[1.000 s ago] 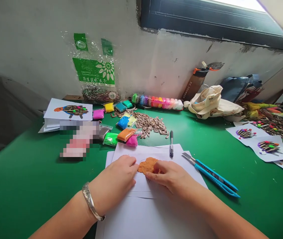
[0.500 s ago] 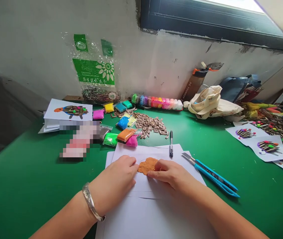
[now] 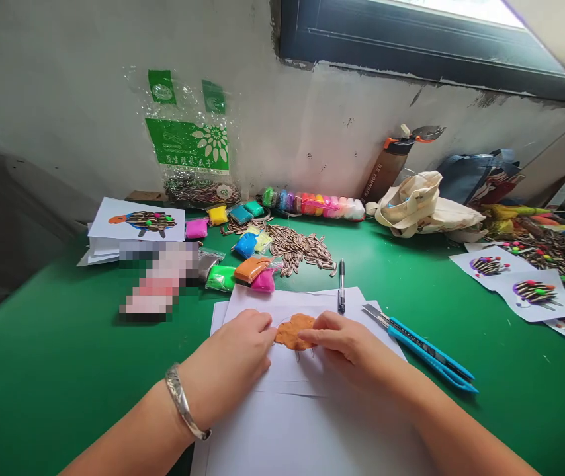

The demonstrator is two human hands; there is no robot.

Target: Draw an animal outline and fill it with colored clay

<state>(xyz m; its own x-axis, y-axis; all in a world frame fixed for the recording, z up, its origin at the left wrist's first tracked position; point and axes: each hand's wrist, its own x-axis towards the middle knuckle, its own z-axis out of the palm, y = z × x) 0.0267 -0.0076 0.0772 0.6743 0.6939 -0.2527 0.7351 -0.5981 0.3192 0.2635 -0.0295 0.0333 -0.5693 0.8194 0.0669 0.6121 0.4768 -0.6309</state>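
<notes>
A flat patch of orange clay (image 3: 291,332) lies on a white sheet of paper (image 3: 307,423) on the green table. My left hand (image 3: 230,360), with a silver bracelet on the wrist, rests on the paper with curled fingers touching the clay's left edge. My right hand (image 3: 345,344) presses its fingertips on the clay's right side, fingers held together. A faint drawn outline shows on the paper just below the clay.
A black pen (image 3: 342,285) and a blue utility knife (image 3: 424,357) lie right of the paper. Small clay packets (image 3: 250,268), a pile of sunflower seeds (image 3: 300,248), a seed bag (image 3: 193,142), finished pictures (image 3: 136,219), a bottle (image 3: 386,165) and a cloth bag (image 3: 421,201) stand behind.
My right hand has slid a little leftward over the clay, covering more of its right side. The left hand has stayed put.
</notes>
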